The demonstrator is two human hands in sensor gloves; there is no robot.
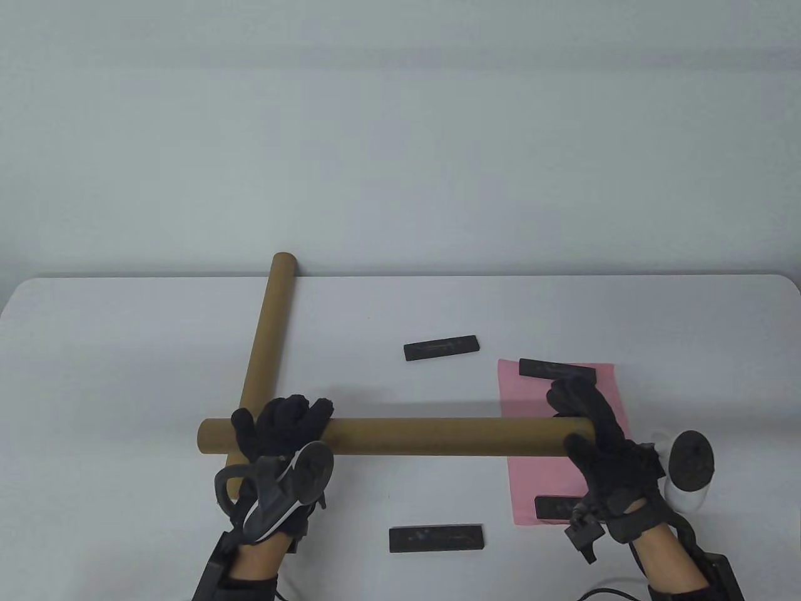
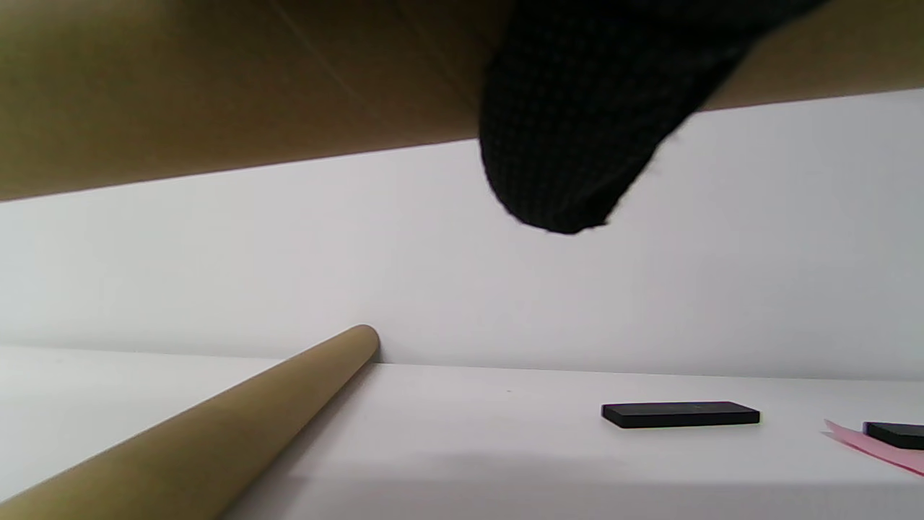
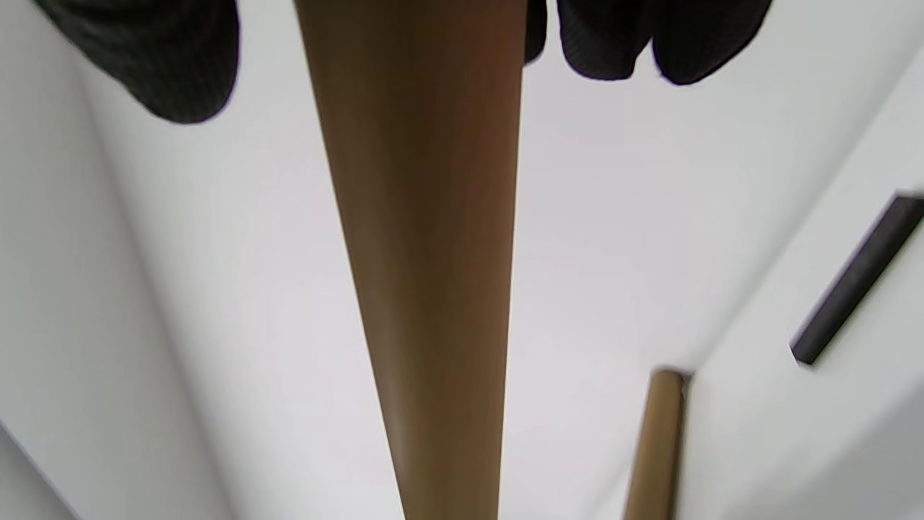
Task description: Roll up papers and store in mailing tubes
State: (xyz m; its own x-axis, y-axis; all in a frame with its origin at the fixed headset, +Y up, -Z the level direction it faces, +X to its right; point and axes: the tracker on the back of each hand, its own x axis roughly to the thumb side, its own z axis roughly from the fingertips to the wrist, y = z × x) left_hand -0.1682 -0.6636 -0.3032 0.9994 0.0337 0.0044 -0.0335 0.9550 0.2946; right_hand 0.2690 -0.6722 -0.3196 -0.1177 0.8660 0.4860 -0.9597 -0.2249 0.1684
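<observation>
A long brown mailing tube point(image 1: 438, 436) is held level across the front of the table, above it. My left hand point(image 1: 281, 426) grips it near its left end; the tube fills the top of the left wrist view point(image 2: 216, 87). My right hand point(image 1: 588, 432) grips its right end; the tube runs down the middle of the right wrist view point(image 3: 426, 253). A second brown tube point(image 1: 266, 350) lies on the table, running from under my left hand to the far edge. A pink paper point(image 1: 544, 482) lies flat under my right hand, with black bar weights point(image 1: 558, 370) on it.
Two more black bars lie on the table, one in the middle point(image 1: 442, 349) and one near the front edge point(image 1: 436, 538). A white cap-like object point(image 1: 685, 498) stands at the right of my right hand. The white table point(image 1: 125, 350) ends at a pale wall.
</observation>
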